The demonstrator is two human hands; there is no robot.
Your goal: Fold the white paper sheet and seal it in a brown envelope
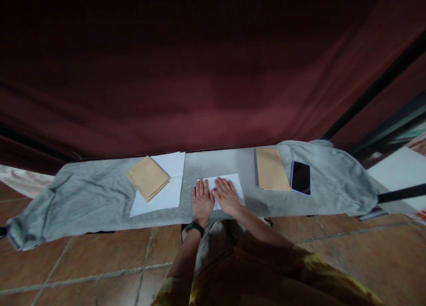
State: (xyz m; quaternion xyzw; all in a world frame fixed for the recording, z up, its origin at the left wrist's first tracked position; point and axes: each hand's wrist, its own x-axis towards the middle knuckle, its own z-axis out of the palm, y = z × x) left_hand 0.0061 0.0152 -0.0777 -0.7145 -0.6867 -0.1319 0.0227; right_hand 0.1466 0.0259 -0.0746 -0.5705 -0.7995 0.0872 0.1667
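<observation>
In the head view, nearest the camera, a dark and yellow garment (266, 272) fills the bottom. Beyond it, the left hand (202, 203) and right hand (228, 197) lie palms down, fingers extended, gripping nothing. Both rest on the white paper (236, 182), which lies flat on the grey cloth (218, 162), between brown envelopes (147, 178) on the left and a brown envelope stack (272, 169) on the right. The paper should be light, flexible and easily creased, sliding little on fabric; its uncovered far-right corner seems the best place to pinch.
</observation>
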